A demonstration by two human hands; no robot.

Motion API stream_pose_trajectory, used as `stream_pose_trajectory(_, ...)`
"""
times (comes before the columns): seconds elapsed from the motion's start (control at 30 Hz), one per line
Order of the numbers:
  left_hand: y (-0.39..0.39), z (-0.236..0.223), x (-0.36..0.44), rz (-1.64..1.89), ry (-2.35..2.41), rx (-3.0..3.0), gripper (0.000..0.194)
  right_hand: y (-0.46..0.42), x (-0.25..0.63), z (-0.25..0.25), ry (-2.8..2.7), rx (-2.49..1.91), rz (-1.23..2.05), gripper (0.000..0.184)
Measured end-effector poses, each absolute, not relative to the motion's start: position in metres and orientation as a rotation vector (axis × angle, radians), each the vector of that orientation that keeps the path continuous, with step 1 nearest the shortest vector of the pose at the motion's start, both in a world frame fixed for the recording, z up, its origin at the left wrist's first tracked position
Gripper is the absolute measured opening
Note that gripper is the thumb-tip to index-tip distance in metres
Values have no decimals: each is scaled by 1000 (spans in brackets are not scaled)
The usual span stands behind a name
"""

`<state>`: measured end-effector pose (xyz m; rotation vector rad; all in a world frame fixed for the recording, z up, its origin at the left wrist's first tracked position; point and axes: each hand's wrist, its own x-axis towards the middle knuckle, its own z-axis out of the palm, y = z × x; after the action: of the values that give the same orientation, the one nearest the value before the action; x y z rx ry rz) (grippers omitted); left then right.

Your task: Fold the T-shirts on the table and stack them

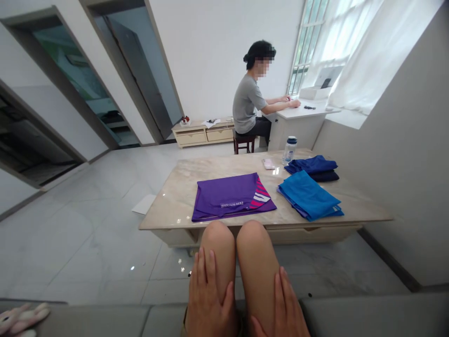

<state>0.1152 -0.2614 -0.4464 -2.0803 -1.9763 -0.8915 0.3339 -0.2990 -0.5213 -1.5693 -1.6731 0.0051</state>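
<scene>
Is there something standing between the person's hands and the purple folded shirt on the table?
Only the person's own knees: the left hand and right hand rest on them, and the purple shirt lies beyond, on the marble table. Nothing else shows between.

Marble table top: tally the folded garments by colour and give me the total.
Purple folded garment with pink stripes: 1
Bright blue folded garment: 1
Royal blue folded garment: 1
Dark navy folded garment: 1
Total: 4
</scene>
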Motion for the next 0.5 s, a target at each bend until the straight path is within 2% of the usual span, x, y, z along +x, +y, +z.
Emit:
stream_pose_trajectory(0.13, -262, -449, 119, -921, -1971, -2035, 103, -272, 337, -503, -1720, -1581, 11, 114)
stream_pose_trajectory(0.27, -251, -442, 111, -987, -2210, -2049, 106, -256, 334, -485, -1648, -1706, -14, 113)
stream_pose_trajectory(0.37, -247, -438, 103, -1057, -2362, -2035, 106, -257, 330, -486, -1598, -1766, -14, 112)
stream_pose_trajectory(0.5, -252, -441, 97, -1119, -2296, -2029, 99, -259, 332, -494, -1589, -1744, 21, 111)
